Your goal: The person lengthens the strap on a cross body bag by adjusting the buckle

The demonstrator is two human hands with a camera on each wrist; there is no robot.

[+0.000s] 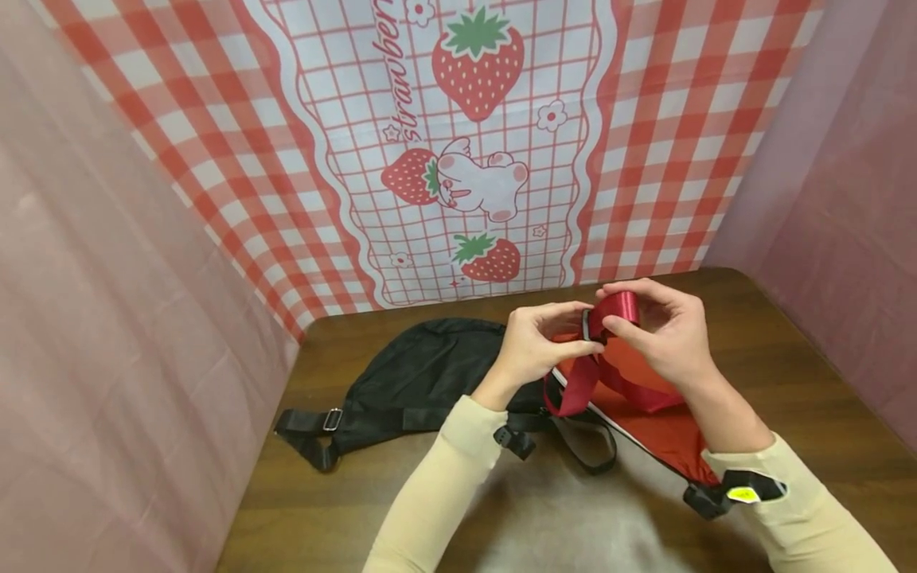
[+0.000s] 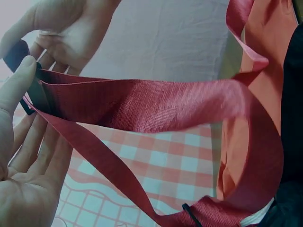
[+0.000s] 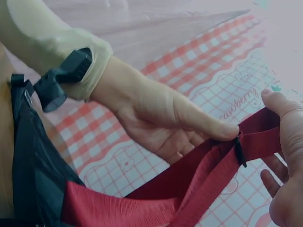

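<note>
My left hand (image 1: 540, 342) pinches a black slider buckle (image 1: 586, 325) between thumb and fingers. A dark red webbing strap (image 3: 199, 175) runs through this buckle. With thumb and fingers, my right hand (image 1: 662, 330) grips the folded loop of strap just right of the buckle. Both hands are raised over an orange-red bag (image 1: 677, 422), and the strap hangs down to it in a wide loop (image 2: 161, 104). In the right wrist view, the left thumb presses at the buckle's edge.
A black bag (image 1: 437, 366) lies left of the red one, partly behind the left forearm. Its strap (image 1: 304, 426) with a metal slider reaches left across the brown wooden table (image 1: 265, 517). A strawberry-print checked cloth (image 1: 458, 143) hangs behind, with pink curtains at both sides.
</note>
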